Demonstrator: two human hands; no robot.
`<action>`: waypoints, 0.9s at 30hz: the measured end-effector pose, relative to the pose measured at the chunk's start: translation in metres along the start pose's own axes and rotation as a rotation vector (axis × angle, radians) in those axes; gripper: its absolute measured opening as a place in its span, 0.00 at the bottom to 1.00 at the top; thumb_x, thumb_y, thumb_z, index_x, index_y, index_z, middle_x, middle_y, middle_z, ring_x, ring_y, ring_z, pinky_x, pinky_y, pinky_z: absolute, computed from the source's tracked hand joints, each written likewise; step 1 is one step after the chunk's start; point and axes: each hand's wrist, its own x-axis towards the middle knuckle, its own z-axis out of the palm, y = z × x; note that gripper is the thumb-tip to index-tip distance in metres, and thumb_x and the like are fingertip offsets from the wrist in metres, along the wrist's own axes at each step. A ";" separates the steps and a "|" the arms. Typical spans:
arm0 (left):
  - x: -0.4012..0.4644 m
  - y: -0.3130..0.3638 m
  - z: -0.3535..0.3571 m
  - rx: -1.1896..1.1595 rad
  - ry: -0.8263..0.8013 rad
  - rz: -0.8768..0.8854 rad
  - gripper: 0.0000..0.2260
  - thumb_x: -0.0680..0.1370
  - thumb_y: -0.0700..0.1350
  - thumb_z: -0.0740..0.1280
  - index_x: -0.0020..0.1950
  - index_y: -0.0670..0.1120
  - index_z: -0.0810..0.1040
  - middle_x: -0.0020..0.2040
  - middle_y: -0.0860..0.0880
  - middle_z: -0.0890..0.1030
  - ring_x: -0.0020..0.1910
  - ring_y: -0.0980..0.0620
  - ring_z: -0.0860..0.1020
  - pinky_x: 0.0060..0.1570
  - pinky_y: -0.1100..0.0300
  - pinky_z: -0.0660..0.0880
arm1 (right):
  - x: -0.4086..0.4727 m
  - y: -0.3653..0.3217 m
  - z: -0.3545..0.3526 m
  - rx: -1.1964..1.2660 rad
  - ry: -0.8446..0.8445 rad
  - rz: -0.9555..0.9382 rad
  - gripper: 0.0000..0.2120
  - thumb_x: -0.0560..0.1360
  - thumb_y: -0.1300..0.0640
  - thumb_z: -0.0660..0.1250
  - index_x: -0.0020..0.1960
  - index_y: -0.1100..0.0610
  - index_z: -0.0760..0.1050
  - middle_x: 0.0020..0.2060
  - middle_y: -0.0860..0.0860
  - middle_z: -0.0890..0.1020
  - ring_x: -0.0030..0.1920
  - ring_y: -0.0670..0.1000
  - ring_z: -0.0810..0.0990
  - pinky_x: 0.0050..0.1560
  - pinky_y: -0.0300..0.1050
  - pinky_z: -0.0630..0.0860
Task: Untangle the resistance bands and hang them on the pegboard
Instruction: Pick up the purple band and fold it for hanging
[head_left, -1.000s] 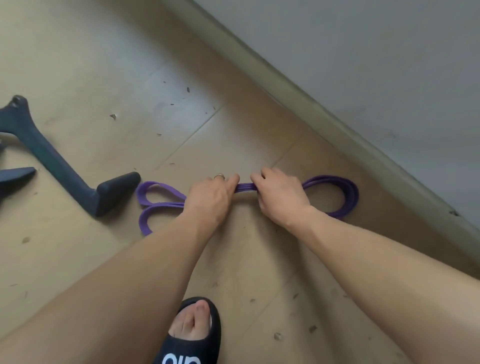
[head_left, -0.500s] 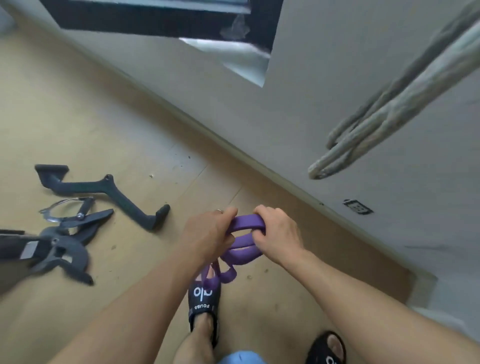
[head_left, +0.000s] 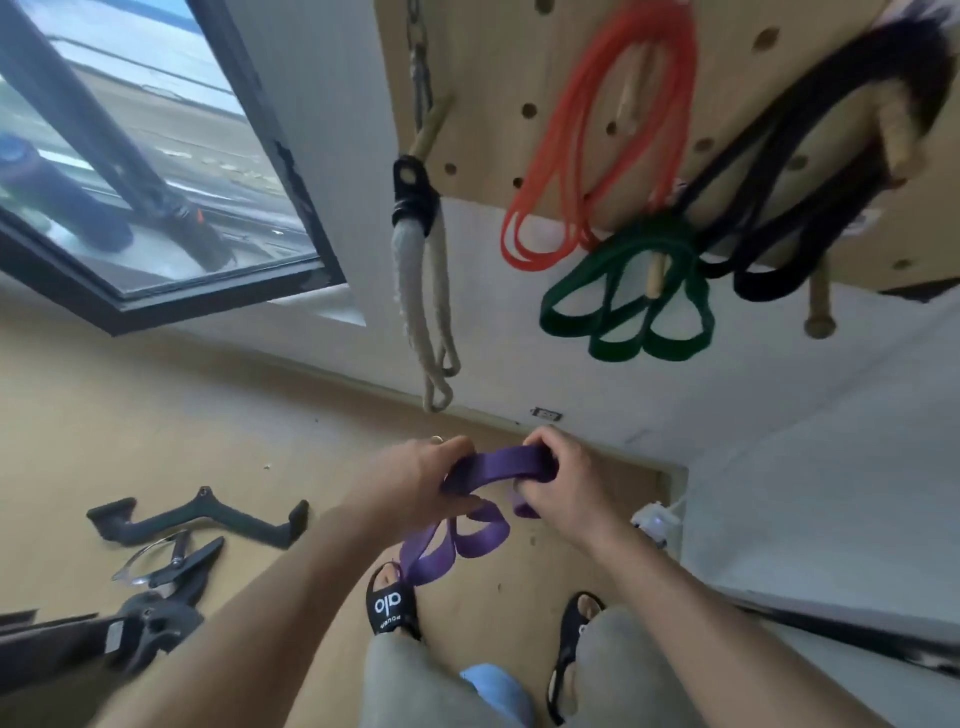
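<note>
- Head view: both hands, left hand (head_left: 415, 480) and right hand (head_left: 563, 480), each had a grip holding the folded purple rubber resistance band (head_left: 496, 465), low under the wooden pegboard (head_left: 498, 93).
- Its loose loops could snag and tangle again when lifted.

A purple band (head_left: 498, 467), orange band (head_left: 597, 156), green band (head_left: 623, 306) and black band (head_left: 810, 197) are noted; the pegboard (head_left: 488, 104) is tan, dotted with holes.
</note>
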 end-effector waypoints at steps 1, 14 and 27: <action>0.004 0.017 -0.012 0.001 0.000 0.041 0.18 0.75 0.61 0.72 0.57 0.53 0.75 0.49 0.54 0.80 0.45 0.49 0.77 0.41 0.56 0.69 | -0.008 -0.001 -0.021 0.010 0.021 -0.002 0.10 0.65 0.59 0.70 0.41 0.47 0.73 0.34 0.42 0.79 0.34 0.45 0.80 0.36 0.44 0.79; 0.104 0.204 -0.079 -0.135 0.021 0.213 0.11 0.74 0.49 0.75 0.50 0.56 0.74 0.42 0.55 0.80 0.42 0.53 0.79 0.48 0.52 0.79 | -0.050 0.009 -0.240 0.164 0.187 0.011 0.14 0.69 0.59 0.77 0.48 0.45 0.77 0.40 0.41 0.81 0.41 0.46 0.82 0.49 0.51 0.83; 0.186 0.277 -0.094 -0.148 0.084 0.192 0.09 0.76 0.50 0.73 0.54 0.50 0.80 0.45 0.51 0.84 0.44 0.51 0.83 0.50 0.47 0.82 | -0.003 0.020 -0.305 0.280 0.353 0.102 0.08 0.75 0.45 0.72 0.48 0.49 0.78 0.38 0.43 0.83 0.42 0.48 0.82 0.45 0.44 0.75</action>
